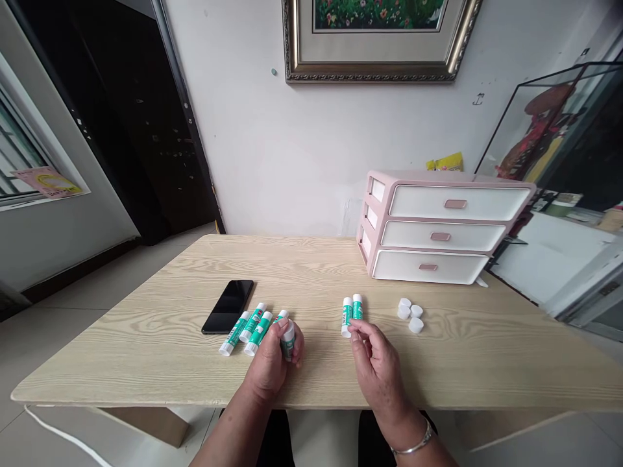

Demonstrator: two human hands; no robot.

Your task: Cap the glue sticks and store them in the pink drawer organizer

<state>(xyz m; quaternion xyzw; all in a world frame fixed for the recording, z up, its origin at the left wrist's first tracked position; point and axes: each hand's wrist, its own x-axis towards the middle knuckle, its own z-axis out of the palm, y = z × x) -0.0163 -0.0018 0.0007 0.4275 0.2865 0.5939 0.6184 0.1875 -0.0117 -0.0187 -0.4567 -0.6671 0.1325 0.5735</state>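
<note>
My left hand (270,363) is wrapped round a green and white glue stick (288,344), held tilted up above the table. Just behind it, another glue stick (281,316) shows partly past my thumb. Several more glue sticks (257,333) lie side by side to the left. My right hand (377,360) has curled fingers, with thumb and index fingertips close together. What is between them, if anything, cannot be made out. Those fingertips are at the near end of two glue sticks (347,314) lying on the table. Several white caps (416,325) are clustered farther right.
A black phone (228,307) lies left of the glue sticks on the wooden table (160,370). At the back right stands a pink and white drawer unit (438,235), with a yellow packet (448,162) behind its top. The table's front edge runs below my hands.
</note>
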